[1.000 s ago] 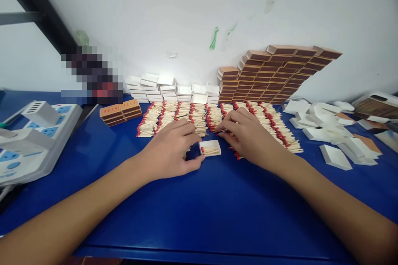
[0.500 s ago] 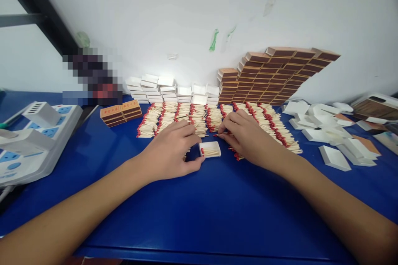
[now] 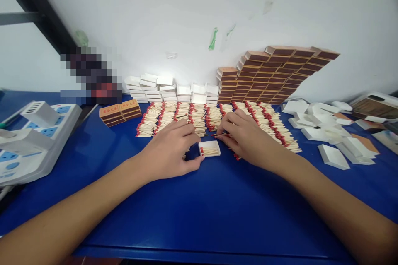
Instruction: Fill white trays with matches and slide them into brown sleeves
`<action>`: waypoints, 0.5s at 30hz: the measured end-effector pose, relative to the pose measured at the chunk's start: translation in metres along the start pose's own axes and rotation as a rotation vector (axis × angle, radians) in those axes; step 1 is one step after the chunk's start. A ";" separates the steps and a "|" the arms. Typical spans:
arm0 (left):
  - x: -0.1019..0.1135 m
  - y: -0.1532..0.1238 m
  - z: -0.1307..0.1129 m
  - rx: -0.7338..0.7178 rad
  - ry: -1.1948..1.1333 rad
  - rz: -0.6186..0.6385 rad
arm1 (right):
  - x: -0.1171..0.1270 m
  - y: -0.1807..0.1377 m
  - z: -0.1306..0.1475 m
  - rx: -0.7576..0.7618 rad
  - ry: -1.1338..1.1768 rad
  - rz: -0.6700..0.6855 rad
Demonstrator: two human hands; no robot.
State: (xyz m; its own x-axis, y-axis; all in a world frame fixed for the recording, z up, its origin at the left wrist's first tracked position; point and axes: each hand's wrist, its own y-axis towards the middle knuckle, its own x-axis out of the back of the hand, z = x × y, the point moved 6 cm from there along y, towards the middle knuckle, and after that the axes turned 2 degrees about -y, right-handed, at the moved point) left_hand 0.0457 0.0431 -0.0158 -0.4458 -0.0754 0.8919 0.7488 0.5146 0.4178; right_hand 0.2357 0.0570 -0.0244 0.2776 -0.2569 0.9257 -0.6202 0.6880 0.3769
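My left hand (image 3: 175,147) grips the left end of a small white matchbox tray (image 3: 214,153) between thumb and fingers. Several red-headed matches (image 3: 209,149) lie in the tray, with their heads to the left. To the right of it, my right hand (image 3: 241,134) is closed in a pinch at the front of the match rows, with red match heads at its fingertips. What exactly it pinches is partly hidden by the fingers. Rows of loose matches (image 3: 169,112) spread behind and between both hands on the blue table (image 3: 211,215).
Brown matchboxes (image 3: 273,76) are stacked against the wall at the back right. White trays (image 3: 166,87) stand piled left of them. Two bundles of matchboxes (image 3: 120,112) sit at left, near a power strip (image 3: 59,145). More white trays (image 3: 332,157) lie scattered at right.
The fingers of my right hand have shifted slightly at the match heads. My left hand and the tray stay in place; the whole view has moved very slightly.
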 end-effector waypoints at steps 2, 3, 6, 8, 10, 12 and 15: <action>0.000 0.000 0.000 0.000 -0.005 0.001 | 0.000 -0.001 -0.001 0.003 0.026 0.002; 0.000 -0.001 0.000 0.001 -0.007 0.003 | 0.000 -0.001 -0.002 0.004 0.039 0.003; -0.001 -0.001 0.000 0.001 -0.008 0.007 | -0.001 -0.002 -0.005 0.007 0.058 0.000; -0.001 0.000 0.000 0.003 -0.011 0.007 | -0.003 -0.002 -0.006 0.014 0.059 0.001; -0.001 0.000 0.001 0.004 -0.012 0.004 | -0.006 0.000 -0.007 0.025 0.046 0.005; -0.001 0.000 0.000 0.004 -0.009 0.005 | -0.008 0.001 -0.007 0.034 0.017 0.005; -0.001 0.001 0.000 0.003 -0.009 0.000 | -0.008 0.002 -0.005 0.039 -0.023 -0.014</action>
State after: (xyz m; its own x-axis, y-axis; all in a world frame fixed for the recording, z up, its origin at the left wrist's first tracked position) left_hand 0.0467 0.0437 -0.0161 -0.4502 -0.0677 0.8903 0.7474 0.5170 0.4173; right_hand 0.2358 0.0633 -0.0314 0.2701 -0.2820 0.9206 -0.6447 0.6573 0.3904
